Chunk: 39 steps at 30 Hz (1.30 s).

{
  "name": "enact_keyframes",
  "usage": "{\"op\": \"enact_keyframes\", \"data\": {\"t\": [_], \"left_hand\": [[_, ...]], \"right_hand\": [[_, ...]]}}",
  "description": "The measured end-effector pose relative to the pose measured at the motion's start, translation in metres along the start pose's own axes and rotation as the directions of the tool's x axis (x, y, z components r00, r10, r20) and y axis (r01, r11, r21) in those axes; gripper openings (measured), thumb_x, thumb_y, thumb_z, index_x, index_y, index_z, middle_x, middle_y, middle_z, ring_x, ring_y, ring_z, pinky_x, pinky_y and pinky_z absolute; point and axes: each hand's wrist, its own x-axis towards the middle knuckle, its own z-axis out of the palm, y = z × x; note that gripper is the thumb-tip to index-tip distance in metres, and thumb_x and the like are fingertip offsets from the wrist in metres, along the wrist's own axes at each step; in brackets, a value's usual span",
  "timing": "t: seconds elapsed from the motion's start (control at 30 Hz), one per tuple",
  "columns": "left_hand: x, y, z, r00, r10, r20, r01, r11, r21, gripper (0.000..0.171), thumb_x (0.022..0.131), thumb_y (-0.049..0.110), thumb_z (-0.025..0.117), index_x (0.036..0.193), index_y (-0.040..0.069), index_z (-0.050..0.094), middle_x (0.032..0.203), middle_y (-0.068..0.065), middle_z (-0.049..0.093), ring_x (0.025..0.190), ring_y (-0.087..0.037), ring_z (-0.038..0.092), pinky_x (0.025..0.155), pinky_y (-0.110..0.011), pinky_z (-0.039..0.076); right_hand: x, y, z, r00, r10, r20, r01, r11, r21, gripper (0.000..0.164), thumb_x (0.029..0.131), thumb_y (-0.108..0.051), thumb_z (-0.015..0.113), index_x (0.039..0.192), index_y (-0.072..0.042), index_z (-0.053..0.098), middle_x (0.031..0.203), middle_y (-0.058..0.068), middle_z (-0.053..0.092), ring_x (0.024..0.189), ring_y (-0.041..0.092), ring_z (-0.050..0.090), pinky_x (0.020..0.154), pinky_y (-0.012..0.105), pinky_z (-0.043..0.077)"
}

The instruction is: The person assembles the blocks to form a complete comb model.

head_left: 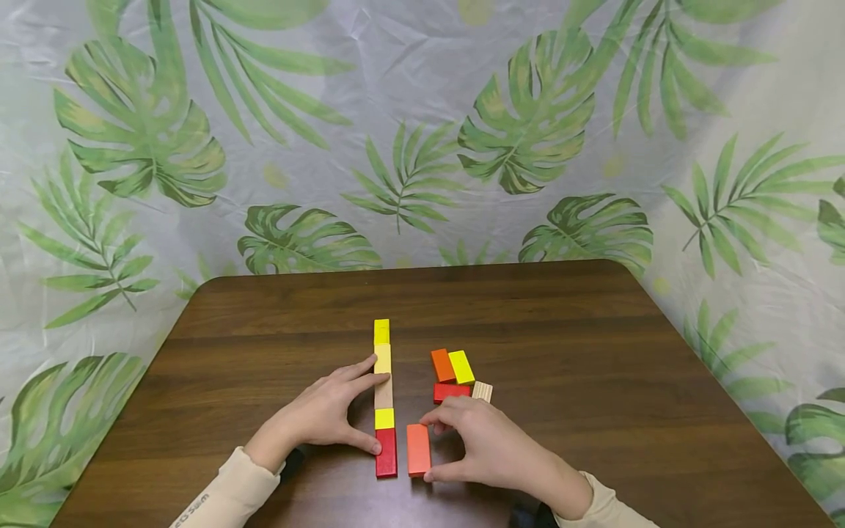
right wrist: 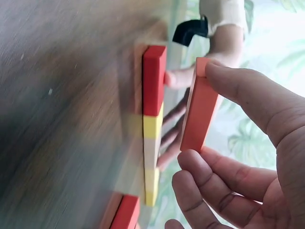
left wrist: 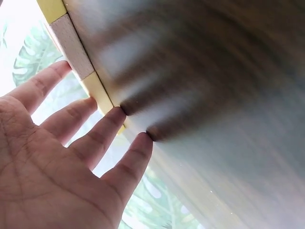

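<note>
Backdrop: leaf-printed cloth [head_left: 403, 176] hangs behind a dark wood-grain desk [head_left: 594, 337].
Block row: end to end, from the far end, lie a far yellow block [head_left: 381, 331], a cream block [head_left: 383, 358], a pale wooden block [head_left: 383, 394], a near yellow block [head_left: 384, 419] and a dark red block [head_left: 386, 455].
Left hand [head_left: 323, 407]: fingers spread and gripping nothing; thumb at the dark red block, fingertips at the row's pale middle.
Right hand [head_left: 485, 447]: pinches the coral block [head_left: 419, 449] end to end between thumb and fingers, just right of the dark red block and apart from it; the right wrist view suggests it is lifted off the desk.
Loose blocks: an orange block [head_left: 443, 366] and a slim yellow block [head_left: 461, 367] lie side by side, with a bright red block [head_left: 452, 392] and a striped block [head_left: 483, 391] nearer the right hand.
Row risk: uneven pressure from the left fingertips, or a knock from the coral block, could skew the joins.
Grip risk: held only by its ends, the coral block could swivel or slip.
Knuckle risk: the right hand could nudge the bright red block just beside it.
Containers: none visible; blocks rest directly on wood.
</note>
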Motion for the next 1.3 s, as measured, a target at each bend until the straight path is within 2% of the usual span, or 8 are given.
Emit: {"op": "enact_keyframes", "data": {"t": [0.3,0.5,0.67,0.87,1.07,1.3], "left_hand": [[-0.001,0.001,-0.002,1.0,-0.003,0.007,0.003,1.0,-0.005,0.106,0.072,0.063,0.095,0.159,0.018,0.054,0.176,-0.015,0.034,0.153,-0.045,0.045,0.112,-0.073,0.045],[-0.001,0.0,-0.002,1.0,0.003,-0.001,-0.003,1.0,-0.005,0.106,0.072,0.064,0.094,0.159,0.018,0.054,0.176,-0.014,0.034,0.153,-0.044,0.045,0.112,-0.072,0.046],[-0.001,0.0,-0.002,1.0,0.006,-0.003,-0.006,1.0,-0.007,0.106,0.072,0.064,0.094,0.159,0.018,0.054,0.176,-0.014,0.034,0.153,-0.043,0.045,0.112,-0.071,0.046],[-0.001,0.0,-0.002,1.0,0.008,0.002,-0.008,1.0,-0.011,0.106,0.073,0.063,0.095,0.159,0.017,0.054,0.176,-0.015,0.034,0.154,-0.044,0.045,0.113,-0.071,0.046],[-0.001,0.0,-0.002,1.0,0.016,-0.002,-0.016,1.0,-0.005,0.105,0.073,0.062,0.095,0.159,0.017,0.054,0.175,-0.016,0.034,0.153,-0.044,0.046,0.112,-0.07,0.047],[-0.001,0.001,-0.002,1.0,0.017,-0.008,-0.017,1.0,-0.003,0.105,0.073,0.063,0.095,0.159,0.017,0.055,0.175,-0.015,0.035,0.153,-0.045,0.046,0.112,-0.071,0.046]], "right_hand": [[-0.002,-0.016,0.016,0.995,-0.091,0.041,0.094,0.99,-0.103,0.048,0.083,-0.055,0.09,0.119,-0.025,0.079,0.098,-0.017,0.069,0.09,-0.004,0.055,0.084,0.019,0.049],[-0.001,-0.023,0.025,0.99,-0.115,0.083,0.124,0.985,-0.117,0.047,0.084,-0.056,0.089,0.118,-0.026,0.079,0.096,-0.02,0.065,0.087,-0.009,0.047,0.084,0.017,0.043],[-0.003,-0.027,0.03,0.986,-0.134,0.094,0.146,0.981,-0.131,0.045,0.085,-0.056,0.087,0.116,-0.025,0.078,0.093,-0.021,0.061,0.089,-0.009,0.048,0.086,0.018,0.044],[-0.002,-0.031,0.033,0.984,-0.128,0.12,0.143,0.982,-0.123,0.051,0.087,-0.063,0.083,0.118,-0.023,0.079,0.096,-0.02,0.062,0.09,-0.008,0.05,0.088,0.023,0.048],[-0.001,-0.029,0.039,0.981,-0.18,0.078,0.192,0.963,-0.188,0.049,0.086,-0.063,0.084,0.113,-0.023,0.078,0.093,-0.019,0.06,0.088,-0.007,0.048,0.086,0.02,0.047],[0.0,-0.03,0.042,0.983,-0.16,0.094,0.177,0.964,-0.201,0.05,0.087,-0.062,0.084,0.115,-0.021,0.078,0.093,-0.018,0.062,0.09,-0.005,0.051,0.087,0.022,0.048]]}}
